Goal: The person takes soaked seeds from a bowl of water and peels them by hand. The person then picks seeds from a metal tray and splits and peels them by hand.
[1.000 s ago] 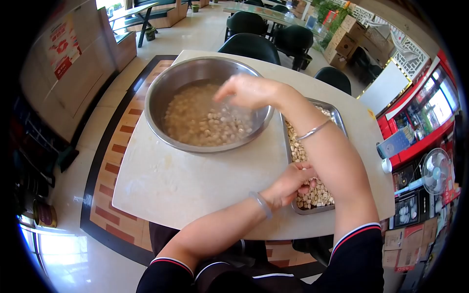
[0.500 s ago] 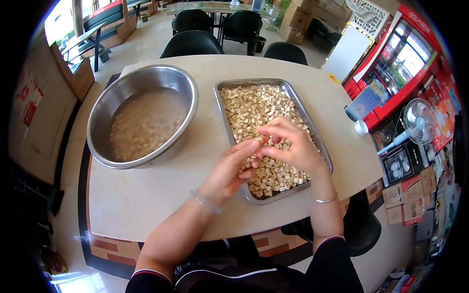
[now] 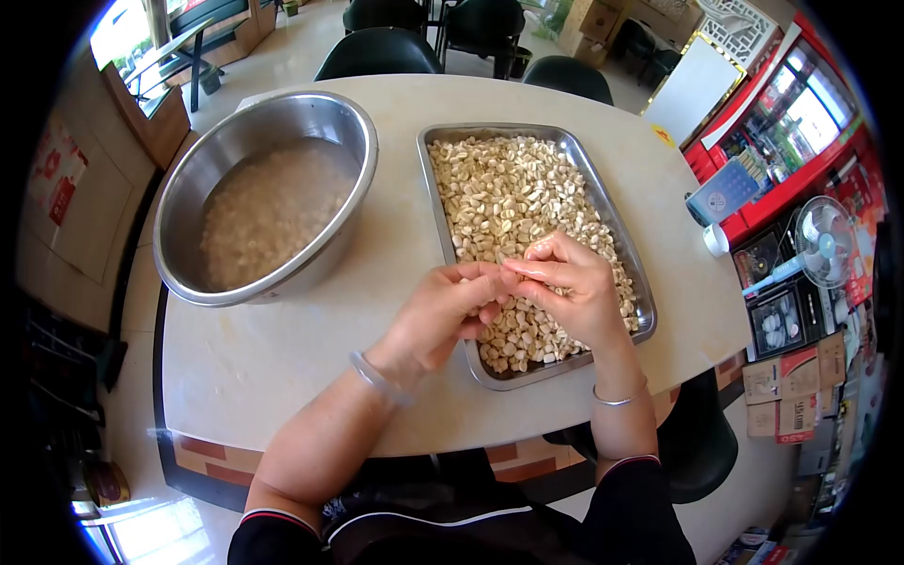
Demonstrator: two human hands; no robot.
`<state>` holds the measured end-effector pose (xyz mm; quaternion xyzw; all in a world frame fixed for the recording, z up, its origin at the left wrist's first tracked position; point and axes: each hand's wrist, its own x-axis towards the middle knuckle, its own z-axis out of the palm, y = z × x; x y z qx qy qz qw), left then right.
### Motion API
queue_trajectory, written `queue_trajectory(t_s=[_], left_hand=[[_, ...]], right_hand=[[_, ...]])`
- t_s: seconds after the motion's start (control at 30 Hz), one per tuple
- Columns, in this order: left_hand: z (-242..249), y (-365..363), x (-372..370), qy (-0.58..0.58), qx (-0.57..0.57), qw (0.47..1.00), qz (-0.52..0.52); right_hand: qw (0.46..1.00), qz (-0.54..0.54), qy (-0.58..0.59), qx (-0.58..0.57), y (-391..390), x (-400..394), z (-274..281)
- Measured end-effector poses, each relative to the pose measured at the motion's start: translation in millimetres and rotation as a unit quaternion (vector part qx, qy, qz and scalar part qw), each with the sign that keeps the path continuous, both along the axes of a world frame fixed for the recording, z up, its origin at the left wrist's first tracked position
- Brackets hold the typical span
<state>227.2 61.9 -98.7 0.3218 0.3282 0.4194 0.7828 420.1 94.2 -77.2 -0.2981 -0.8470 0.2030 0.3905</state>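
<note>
My left hand (image 3: 452, 306) and my right hand (image 3: 574, 287) meet fingertip to fingertip above a shallow steel tray (image 3: 436, 193). Thumb and fingers of each are pinched together. A small pale seed seems to be in my left fingers, mostly hidden; what my right fingertips grip is too small to make out. Many cream-coloured seeds (image 3: 508, 188), resembling lotus seeds, fill the tray, several showing a groove or split. Left of the tray stands a deep steel basin (image 3: 363, 193), where more seeds (image 3: 268, 226) lie under cloudy water.
Tray and basin rest on a pale table (image 3: 311, 377) with a curved far edge. Dark chairs (image 3: 377, 54) line its far side. To the right are a red drinks fridge (image 3: 753, 217), a small fan (image 3: 825, 247), a white cup (image 3: 716, 240) and cardboard boxes (image 3: 796, 391).
My right fingers have closed in from a looser, spread pose to a pinch against my left fingertips. The seed seen in my left fingers is now mostly covered. The camera view has shifted slightly.
</note>
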Motion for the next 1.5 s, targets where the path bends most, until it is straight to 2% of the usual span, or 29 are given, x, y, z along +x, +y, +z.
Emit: queue_trajectory(t_s=[0.1,0.13,0.23,0.33,0.43,0.47,0.57,0.6,0.7,0.83,0.87,0.97,1.07,1.17,1.27,1.5], left_hand=[[-2.0,0.0,0.5,-0.025,-0.01,1.0,0.007],[-1.6,0.3,0.9,-0.031,-0.012,0.999,0.016],[1.1,0.9,0.7,-0.033,-0.011,0.999,0.007],[-1.8,0.1,3.1,-0.014,-0.005,1.0,0.021],[-3.6,2.4,2.7,-0.004,0.001,1.0,-0.004],[-1.9,3.9,1.4,-0.037,-0.01,0.999,-0.009],[-0.4,4.9,-3.5,-0.114,-0.038,0.993,-0.018],[-3.4,5.8,-5.0,-0.123,-0.041,0.991,-0.021],[-4.2,4.7,-0.1,-0.098,-0.06,0.993,0.014],[-5.7,1.3,1.4,-0.083,-0.035,0.995,0.053],[-6.5,1.7,1.2,-0.091,-0.038,0.994,0.046],[-5.3,2.2,1.5,-0.1,-0.052,0.993,0.043],[2.6,-1.0,4.9,-0.091,-0.071,0.991,0.065],[1.1,-0.6,3.5,-0.111,-0.061,0.991,0.039],[-2.7,1.2,0.3,-0.107,-0.024,0.994,-0.005],[0.5,0.7,-5.9,0.0,0.022,1.0,-0.006]], right_hand=[[0.989,0.034,0.08,-0.123,2.7,2.8,-0.7],[0.988,0.041,0.073,-0.13,5.1,6.8,-3.6],[0.996,-0.066,0.055,0.006,9.1,6.0,-4.3],[0.997,-0.062,0.042,-0.006,-5.8,0.7,15.5],[0.992,0.006,0.008,-0.128,-9.7,-4.6,1.7],[0.999,-0.015,-0.016,-0.045,-4.5,-1.1,-3.8],[0.981,-0.169,-0.036,0.089,-6.4,-5.7,8.5],[0.981,-0.158,-0.026,0.107,-3.1,-5.7,6.3],[0.995,-0.061,-0.048,0.06,-17.1,-13.9,9.0],[0.996,-0.055,-0.062,0.036,-16.0,-18.4,0.8],[0.999,-0.036,-0.015,-0.004,-14.0,-17.4,-2.7],[0.998,-0.019,-0.017,-0.056,-13.4,-11.5,-0.6],[0.999,0.015,-0.01,0.031,-10.1,-12.2,-2.4],[0.999,-0.001,0.004,0.036,-11.7,-10.3,0.0],[0.993,-0.066,0.027,0.096,-8.9,-8.7,-1.2],[0.999,-0.032,0.035,0.006,-10.3,-8.0,-2.2]])
